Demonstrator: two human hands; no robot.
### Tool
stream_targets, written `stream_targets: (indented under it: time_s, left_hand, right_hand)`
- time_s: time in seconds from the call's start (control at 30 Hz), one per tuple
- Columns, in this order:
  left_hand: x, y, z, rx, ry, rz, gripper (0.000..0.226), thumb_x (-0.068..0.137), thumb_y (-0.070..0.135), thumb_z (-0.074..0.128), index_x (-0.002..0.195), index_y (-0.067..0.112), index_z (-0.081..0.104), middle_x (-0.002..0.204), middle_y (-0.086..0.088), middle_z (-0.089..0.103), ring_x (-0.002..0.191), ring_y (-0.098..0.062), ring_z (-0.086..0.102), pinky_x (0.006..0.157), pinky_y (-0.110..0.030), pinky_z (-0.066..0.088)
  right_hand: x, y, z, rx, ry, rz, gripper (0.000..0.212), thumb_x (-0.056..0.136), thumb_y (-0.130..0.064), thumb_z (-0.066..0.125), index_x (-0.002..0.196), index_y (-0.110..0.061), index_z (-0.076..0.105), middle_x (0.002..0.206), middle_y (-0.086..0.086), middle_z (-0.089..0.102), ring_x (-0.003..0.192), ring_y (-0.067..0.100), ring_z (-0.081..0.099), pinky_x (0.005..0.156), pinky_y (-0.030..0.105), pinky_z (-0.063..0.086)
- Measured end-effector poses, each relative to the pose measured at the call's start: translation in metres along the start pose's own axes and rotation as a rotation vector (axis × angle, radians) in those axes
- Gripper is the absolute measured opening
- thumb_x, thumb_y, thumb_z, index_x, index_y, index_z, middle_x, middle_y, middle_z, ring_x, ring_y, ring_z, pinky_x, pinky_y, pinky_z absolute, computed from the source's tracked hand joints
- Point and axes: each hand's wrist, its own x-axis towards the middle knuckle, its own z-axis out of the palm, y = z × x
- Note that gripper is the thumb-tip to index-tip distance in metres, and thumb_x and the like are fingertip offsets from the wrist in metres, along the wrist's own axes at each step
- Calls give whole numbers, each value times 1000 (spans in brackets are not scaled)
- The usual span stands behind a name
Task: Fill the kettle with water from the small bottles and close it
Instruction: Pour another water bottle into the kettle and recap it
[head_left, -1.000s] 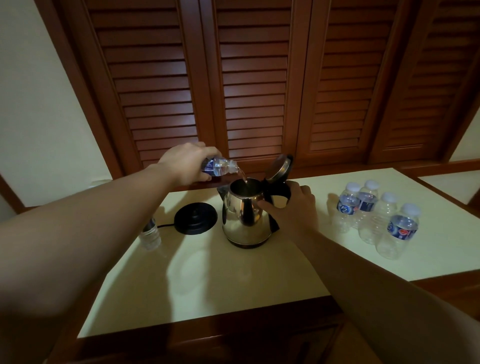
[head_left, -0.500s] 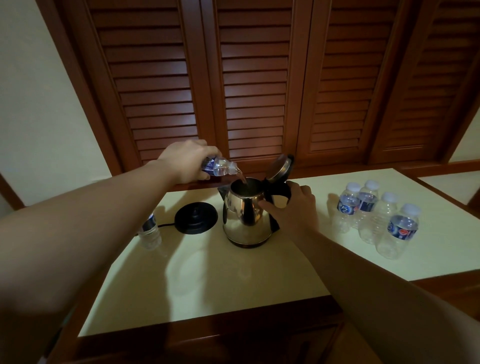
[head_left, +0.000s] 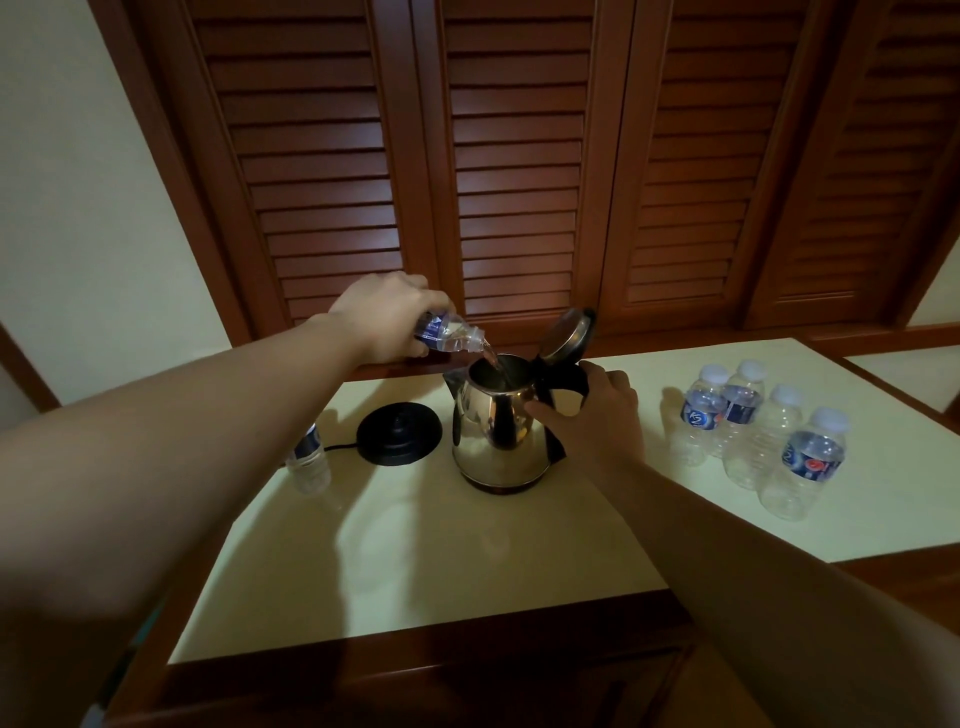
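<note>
A shiny steel kettle (head_left: 493, 441) stands in the middle of the cream tabletop (head_left: 415, 561), its lid (head_left: 569, 335) tipped up and open. My left hand (head_left: 387, 317) grips a small water bottle (head_left: 449, 332) tilted mouth-down over the kettle's opening, and a thin stream of water runs into it. My right hand (head_left: 592, 415) holds the kettle's black handle, thumb against the steel body. Several capped small bottles (head_left: 763, 436) stand in a cluster to the right of the kettle.
The black kettle base (head_left: 399, 431) with its cord sits just left of the kettle. Another small bottle (head_left: 309, 460) stands further left, partly hidden by my left forearm. Brown louvred shutters (head_left: 519, 182) rise behind the table. The table's wooden front edge (head_left: 415, 660) is close to me.
The tilted bottle has tipped slightly steeper and the water stream continues. Both hands and the kettle stay in nearly the same places.
</note>
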Motion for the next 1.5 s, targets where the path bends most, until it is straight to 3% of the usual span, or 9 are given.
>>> stream_targets:
  time_s: [0.6,0.8,1.07,1.5]
  left_hand:
    - [5,3,-7,66,-2,12,67,84,40,79,144,38,50,124,3,57,121,-24,53,97,-44,41]
    - [6,7,-6,92,12,48,65,84,40,78,142,39,51,119,3,56,116,-23,53,91,-40,39]
    - [7,11,-9,111,25,69,63,85,36,78,143,39,52,120,1,56,118,-25,52,95,-43,38]
    - [8,21,-7,215,143,161,47,97,23,62,141,35,57,118,-2,57,112,-26,50,93,-41,37]
  right_hand:
    - [0,-1,-2,10,-16,5,86,78,-68,76,144,-20,51,139,6,54,130,27,47,106,39,44]
    - [-1,-1,-3,7,-17,-6,84,79,-65,78,145,-20,50,137,6,53,129,26,47,103,37,43]
    - [1,1,-2,-28,-19,-7,86,78,-69,76,144,-20,51,137,7,55,128,27,49,103,38,44]
    - [0,1,-3,-36,-17,-15,85,79,-68,76,145,-20,50,138,7,53,128,28,48,103,38,45]
